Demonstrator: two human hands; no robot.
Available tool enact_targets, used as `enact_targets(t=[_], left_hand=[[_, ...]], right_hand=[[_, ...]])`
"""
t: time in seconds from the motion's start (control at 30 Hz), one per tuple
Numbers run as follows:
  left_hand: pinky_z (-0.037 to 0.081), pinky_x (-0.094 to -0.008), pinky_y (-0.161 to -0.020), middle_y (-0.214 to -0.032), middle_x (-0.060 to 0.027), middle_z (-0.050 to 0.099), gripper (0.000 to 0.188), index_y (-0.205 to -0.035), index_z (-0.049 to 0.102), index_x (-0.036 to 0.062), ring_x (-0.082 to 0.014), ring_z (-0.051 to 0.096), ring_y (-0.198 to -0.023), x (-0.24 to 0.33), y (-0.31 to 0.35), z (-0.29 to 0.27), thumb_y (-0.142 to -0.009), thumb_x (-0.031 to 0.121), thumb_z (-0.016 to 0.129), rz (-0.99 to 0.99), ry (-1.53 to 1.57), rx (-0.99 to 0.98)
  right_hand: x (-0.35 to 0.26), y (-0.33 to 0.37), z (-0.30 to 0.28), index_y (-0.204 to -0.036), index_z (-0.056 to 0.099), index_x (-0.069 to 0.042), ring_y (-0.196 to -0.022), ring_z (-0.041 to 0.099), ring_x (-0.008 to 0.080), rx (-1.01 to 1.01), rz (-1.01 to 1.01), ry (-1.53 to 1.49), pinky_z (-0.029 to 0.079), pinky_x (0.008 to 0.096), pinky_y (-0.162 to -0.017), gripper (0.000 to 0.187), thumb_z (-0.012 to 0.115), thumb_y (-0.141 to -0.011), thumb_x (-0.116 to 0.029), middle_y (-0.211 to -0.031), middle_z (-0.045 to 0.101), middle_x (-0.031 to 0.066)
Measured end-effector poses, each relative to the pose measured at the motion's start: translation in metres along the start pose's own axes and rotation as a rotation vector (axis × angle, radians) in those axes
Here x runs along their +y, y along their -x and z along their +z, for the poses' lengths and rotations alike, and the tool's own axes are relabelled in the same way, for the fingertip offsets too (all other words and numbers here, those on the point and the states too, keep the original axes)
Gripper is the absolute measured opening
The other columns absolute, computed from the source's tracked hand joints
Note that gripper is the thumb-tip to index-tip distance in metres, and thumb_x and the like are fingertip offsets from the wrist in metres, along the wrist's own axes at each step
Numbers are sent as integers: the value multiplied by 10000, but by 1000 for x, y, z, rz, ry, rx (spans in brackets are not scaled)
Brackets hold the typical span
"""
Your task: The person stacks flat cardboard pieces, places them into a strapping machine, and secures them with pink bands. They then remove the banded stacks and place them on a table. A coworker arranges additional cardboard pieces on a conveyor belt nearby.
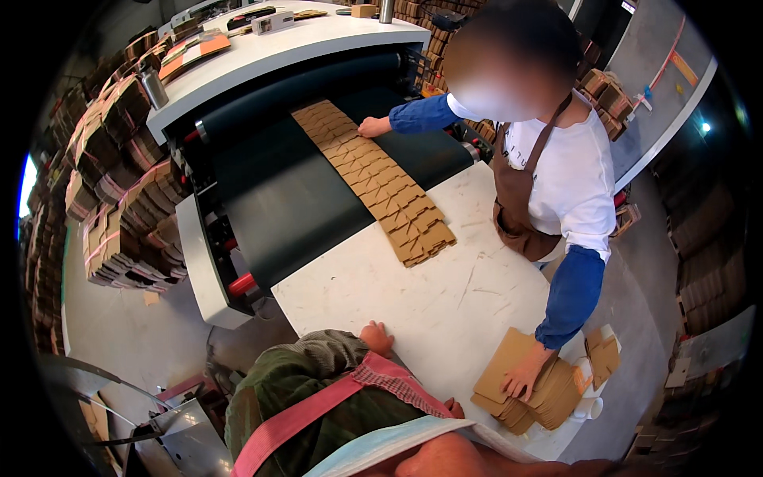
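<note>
My left hand [377, 338] rests on the near edge of the white tabletop [350, 290], its fingers laid on the surface with nothing in them. Only a small part of my right hand [455, 408] shows beside my pink strap, its fingers mostly hidden. Beyond the table, a long row of overlapping brown cardboard pieces [373, 187] runs from a dark conveyor belt [278, 208] onto the tabletop. Across from me, a co-worker in a brown apron [520, 191] touches that row with one hand [373, 127]. Their other hand [524, 378] presses on a stack of flat cardboard pieces [501, 374].
The belt comes out of a white machine [318, 44] with a metal flask [152, 86] on its ledge. Strapped cardboard bundles [119, 230] are piled at left. A white roll [588, 409] lies beside the stack. A metal box-like device [191, 437] stands low at left.
</note>
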State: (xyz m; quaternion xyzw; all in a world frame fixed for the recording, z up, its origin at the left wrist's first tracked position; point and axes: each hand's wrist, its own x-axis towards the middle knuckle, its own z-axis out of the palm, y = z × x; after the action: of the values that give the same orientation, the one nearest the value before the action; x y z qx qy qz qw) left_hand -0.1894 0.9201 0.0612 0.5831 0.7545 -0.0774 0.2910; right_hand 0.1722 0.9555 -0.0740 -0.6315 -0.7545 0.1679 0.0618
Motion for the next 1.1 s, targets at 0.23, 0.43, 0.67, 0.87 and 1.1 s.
enact_targets(t=[0.23,0.43,0.67,0.87,1.1], left_hand=[[489,-450,-796,-1186,-229,472,486,-1209,558,123,-386,520,-1033,-9,-32,54,-787,358,611,-210,156,52],[481,-453,-827,-1249,-245,441,521,-1227,538,99,-402,506,-1070,-15,-66,88,-812,414,553,-328,309,126],[482,-464,-789,-1267,-282,437,508,-1205,555,130,-459,494,-1074,1,-3,1,-787,419,533,74,-105,-1],[497,-447,-709,-1117,-232,506,555,-1176,577,167,-410,519,-994,-22,-33,56,-713,468,636,54,-92,137],[493,-467,-719,-1119,-237,499,580,-1164,584,167,-418,514,-1008,-7,-15,24,-699,509,635,51,-125,55]], right_hand=[[5,-15,3,-629,551,-20,-595,559,422,-51,-105,-16,431,524,-520,415,452,-887,-330,-641,574,229],[14,-11,7,-609,537,-33,-572,553,405,-31,-131,1,430,514,-513,406,462,-884,-321,-618,564,210],[-36,9,-37,-632,555,-48,-591,560,393,88,22,2,418,504,-500,373,464,-883,-309,-643,576,187],[-54,6,-48,-692,588,-53,-657,573,375,74,59,-7,425,503,-560,391,429,-894,-347,-704,596,170],[-31,6,-30,-667,572,-61,-612,565,375,109,0,-23,424,496,-526,366,458,-885,-332,-666,586,169]])
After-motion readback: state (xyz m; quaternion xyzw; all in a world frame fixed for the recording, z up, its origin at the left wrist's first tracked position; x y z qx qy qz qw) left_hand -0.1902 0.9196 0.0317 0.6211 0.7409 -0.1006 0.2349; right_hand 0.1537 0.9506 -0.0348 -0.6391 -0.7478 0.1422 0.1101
